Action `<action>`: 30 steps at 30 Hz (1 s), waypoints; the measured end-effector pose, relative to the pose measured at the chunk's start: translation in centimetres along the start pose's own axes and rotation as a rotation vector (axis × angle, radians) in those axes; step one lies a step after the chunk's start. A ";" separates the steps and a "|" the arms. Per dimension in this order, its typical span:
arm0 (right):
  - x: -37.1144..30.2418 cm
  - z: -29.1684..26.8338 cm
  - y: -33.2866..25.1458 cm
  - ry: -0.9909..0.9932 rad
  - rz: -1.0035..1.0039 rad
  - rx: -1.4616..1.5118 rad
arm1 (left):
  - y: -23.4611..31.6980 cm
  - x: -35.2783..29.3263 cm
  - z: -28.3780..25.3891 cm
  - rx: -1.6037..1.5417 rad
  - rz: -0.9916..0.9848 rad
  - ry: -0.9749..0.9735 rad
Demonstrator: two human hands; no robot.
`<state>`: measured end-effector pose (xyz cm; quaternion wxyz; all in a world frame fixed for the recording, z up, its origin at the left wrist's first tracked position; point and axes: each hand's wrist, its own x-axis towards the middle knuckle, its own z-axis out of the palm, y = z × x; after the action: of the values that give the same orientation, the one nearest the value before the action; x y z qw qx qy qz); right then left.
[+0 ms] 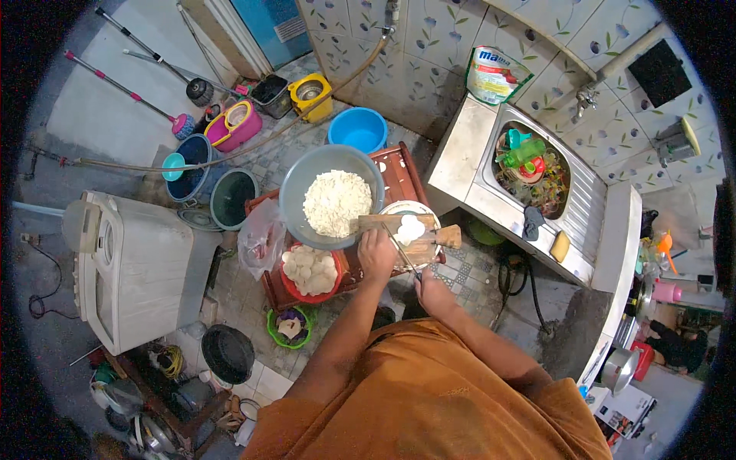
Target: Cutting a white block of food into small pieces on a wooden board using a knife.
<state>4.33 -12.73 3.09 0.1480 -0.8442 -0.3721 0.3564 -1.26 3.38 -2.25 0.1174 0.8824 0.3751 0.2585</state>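
Observation:
My right hand [435, 294] is closed on the handle of a knife [399, 251], its blade slanting over a wooden cutting board [441, 239]. White slices [411, 229] lie on the board to the right of the blade. My left hand [376, 253] sits at the board's left part with fingers curled together; what is under them is hidden. Beyond it, a large grey basin [290, 201] holds a heap of small white cut pieces [337, 203]. Nearer and to the left, pale rounded pieces [310, 270] fill a red basin [287, 290].
Board and basins rest on a low reddish-brown wooden table [415, 170]. A clear plastic bag [261, 241] hangs at its left, above a green basket [307, 337]. Right stands a steel sink [590, 201] with dishes and scraps. A blue basin [358, 127] and buckets stand behind; a washing machine [138, 268] is left.

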 end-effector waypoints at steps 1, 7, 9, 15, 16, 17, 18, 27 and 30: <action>0.2 0.1 0.0 0.003 -0.001 0.000 | -0.1 0.0 0.0 0.000 0.002 0.002; 0.9 0.8 -0.2 0.029 0.064 -0.110 | -0.3 -0.1 0.4 0.031 -0.019 -0.059; 0.6 0.5 -0.4 0.021 0.075 -0.123 | -0.5 -0.3 0.5 0.019 -0.033 -0.037; -1.4 0.4 1.4 0.075 0.111 -0.067 | 0.1 -0.3 0.2 -0.009 0.015 0.007; -1.6 -0.1 0.9 0.072 0.107 -0.069 | -0.2 -0.4 0.1 0.011 0.009 -0.013; -2.2 -1.0 -0.2 0.092 0.092 -0.032 | -0.5 -0.7 0.2 0.024 -0.009 -0.060; -2.6 -1.7 -1.2 0.113 0.077 0.006 | -0.8 -0.8 0.4 0.025 -0.010 -0.063; -3.3 -3.3 -3.6 0.045 0.095 -0.068 | -1.1 -1.0 1.1 0.042 0.007 -0.039; -3.2 -3.4 -3.4 0.014 0.104 -0.071 | -0.8 -0.9 0.7 0.036 0.010 -0.041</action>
<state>3.44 -12.71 8.77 0.1018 -0.8696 -0.3391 0.3442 -1.88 3.23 -3.54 0.1076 0.8914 0.3728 0.2342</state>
